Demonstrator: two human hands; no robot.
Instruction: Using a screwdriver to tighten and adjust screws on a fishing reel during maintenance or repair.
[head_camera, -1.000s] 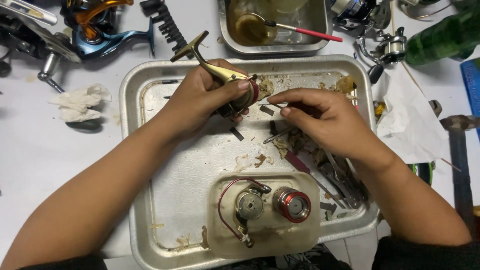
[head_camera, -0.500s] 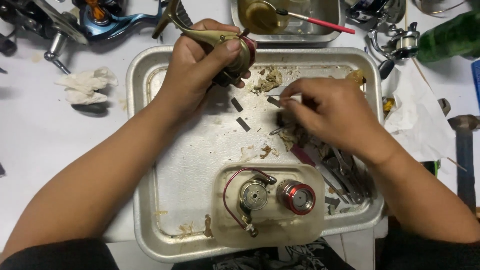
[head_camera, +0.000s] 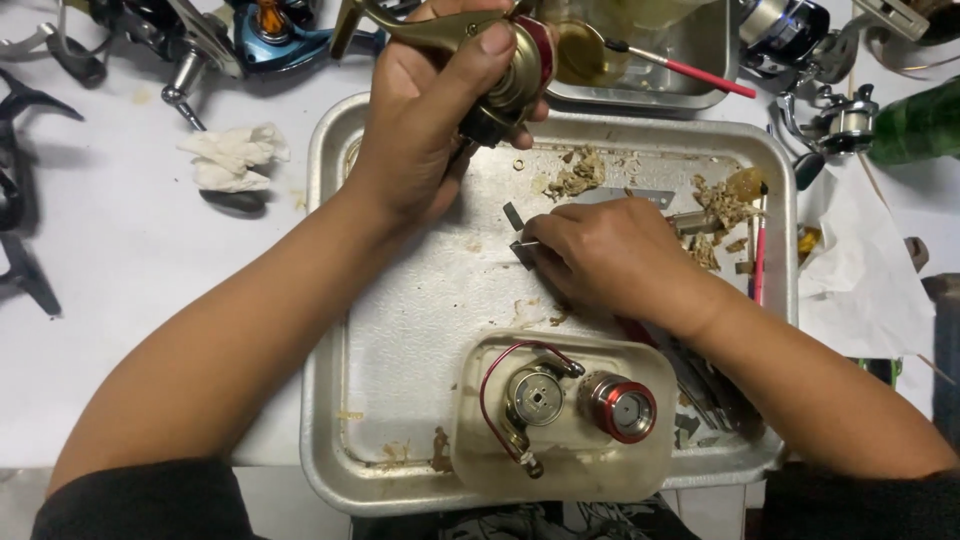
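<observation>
While the gold and red metal fishing reel body (head_camera: 495, 70) sits clamped up at the far edge, the left hand (head_camera: 430, 120) has its fingers wrapped tightly around it, thumb pressed over the top. Keeping that grip firm and the reel level looks wise, so nothing loose drops out. Down below it, the right hand (head_camera: 610, 255) is curled nearly closed, fingertips pinching at a small dark flat metal piece (head_camera: 522, 250) on the dented silver metal tray (head_camera: 400, 330); whether it is lifted clear I cannot tell. A careful pinch matters here, the floor is greasy. Nearer the body from the right hand, a shallow cream plastic dish (head_camera: 470, 460) carries a silver rotor with red wire bail (head_camera: 530, 395) and a red-rimmed spool (head_camera: 620, 405). Beyond the left hand's wrist, a crumpled white tissue (head_camera: 232, 155) lies on the white surface (head_camera: 100, 350).
</observation>
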